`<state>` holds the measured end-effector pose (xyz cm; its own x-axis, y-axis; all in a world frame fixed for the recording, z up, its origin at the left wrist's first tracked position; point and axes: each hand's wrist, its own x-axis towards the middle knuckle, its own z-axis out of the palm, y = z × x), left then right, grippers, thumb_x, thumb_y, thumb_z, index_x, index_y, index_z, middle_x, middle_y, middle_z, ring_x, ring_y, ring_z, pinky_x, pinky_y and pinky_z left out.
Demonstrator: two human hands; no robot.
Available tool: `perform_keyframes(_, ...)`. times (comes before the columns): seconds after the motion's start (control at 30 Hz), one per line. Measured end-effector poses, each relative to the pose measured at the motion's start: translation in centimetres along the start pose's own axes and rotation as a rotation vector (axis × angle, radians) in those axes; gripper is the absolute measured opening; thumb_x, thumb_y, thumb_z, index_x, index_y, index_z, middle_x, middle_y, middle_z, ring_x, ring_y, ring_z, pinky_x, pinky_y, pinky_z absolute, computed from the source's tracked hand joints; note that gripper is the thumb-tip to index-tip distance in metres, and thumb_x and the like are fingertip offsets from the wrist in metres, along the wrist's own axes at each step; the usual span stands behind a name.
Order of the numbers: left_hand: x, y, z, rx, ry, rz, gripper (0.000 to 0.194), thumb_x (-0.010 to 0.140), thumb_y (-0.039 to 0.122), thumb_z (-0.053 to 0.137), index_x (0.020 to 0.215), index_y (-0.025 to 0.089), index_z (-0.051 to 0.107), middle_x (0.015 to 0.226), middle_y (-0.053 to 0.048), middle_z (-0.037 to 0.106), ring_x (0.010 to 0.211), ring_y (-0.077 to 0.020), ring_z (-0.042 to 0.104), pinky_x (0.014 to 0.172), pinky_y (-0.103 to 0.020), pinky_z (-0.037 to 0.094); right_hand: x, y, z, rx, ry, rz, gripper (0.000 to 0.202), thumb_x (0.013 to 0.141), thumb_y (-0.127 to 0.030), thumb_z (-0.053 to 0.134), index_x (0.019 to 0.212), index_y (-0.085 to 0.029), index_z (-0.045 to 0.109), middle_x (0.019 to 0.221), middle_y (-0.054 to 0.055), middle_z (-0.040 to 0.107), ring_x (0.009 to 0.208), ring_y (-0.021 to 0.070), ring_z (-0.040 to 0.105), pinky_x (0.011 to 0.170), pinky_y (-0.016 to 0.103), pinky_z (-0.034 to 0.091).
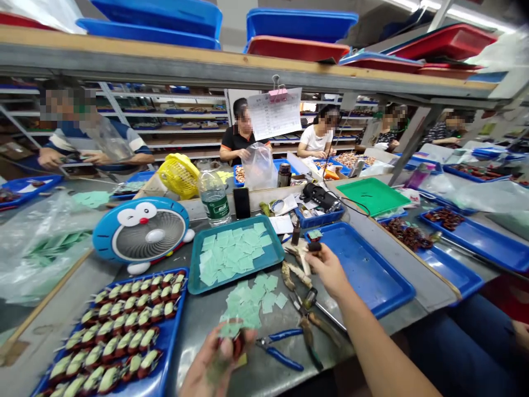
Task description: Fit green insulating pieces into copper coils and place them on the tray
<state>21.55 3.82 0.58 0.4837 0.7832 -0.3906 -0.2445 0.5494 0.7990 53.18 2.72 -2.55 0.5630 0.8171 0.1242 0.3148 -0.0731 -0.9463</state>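
Workshop bay, shelf (pixel 231 63) across 12, co-workers (pixel 235 139) seated beyond it, grey tabletop (pixel 268 380) below. Clock read off the picture centre, going left to right.

8 o'clock: blue parts tray (pixel 170 331), several rows of dark-red wound-looking parts (pixel 119 324), pale yellow tops up, no green squares visible on them. Likely the backlog. Some gaps at the near right end of the rows.

9: cartoon fan (pixel 149 237).

Just before 6: left hand (pixel 204 361), fingers closed around one dark-red component (pixel 238 343), pinching it with a green piece on top. Blurred, so can't tell if the piece is stuck down.

7, close in: teal tray (pixel 276 251) covered in green squares (pixel 235 248). At 6, a loose pile (pixel 246 303) of the same on the tabletop. Plenty of stock.

5: blue-handled cutters (pixel 285 358) and pliers (pixel 306 322), lying unused.

Between 4 and 5: right hand (pixel 330 273), thumb and fingers pinching a small dark cylinder (pixel 314 247), maybe a bottle cap; contents can't tell. Dark bottle (pixel 296 234) just beside.

4: second blue tray (pixel 363 270), one green-topped part (pixel 314 235) at its far left corner.

My read: one done, one in hand, dozens left. Early in the batch.
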Motion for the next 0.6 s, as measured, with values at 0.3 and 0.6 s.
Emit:
perform_keyframes(0.3,3.1,0.6,6.1,-0.143,-0.358,-0.014,0.031,0.091,0.043,0.070,0.105,0.016,0.067,0.110,-0.014,0.075,0.107,-0.0260,0.068,0.099,-0.040,0.047,-15.2,-2.6,1.1,0.017,-0.391,-0.103,0.020,0.097,-0.038,0.058,0.106,-0.023,0.069,0.106,0.009,0.068,0.102,0.0264,0.062,0.094,0.039,0.048)
perform_keyframes(0.6,1.2,-2.1,4.5,0.068,-0.393,0.033,0.046,0.091,0.049,0.068,0.127,0.021,0.059,0.122,-0.012,0.067,0.084,-0.0195,0.066,0.059,-0.025,0.048,-14.9,-4.0,5.2,0.696,-0.445,0.396,0.049,0.082,-0.044,0.080,0.119,-0.023,0.056,0.094,0.002,0.065,0.079,0.0154,0.064,0.076,0.031,0.053)
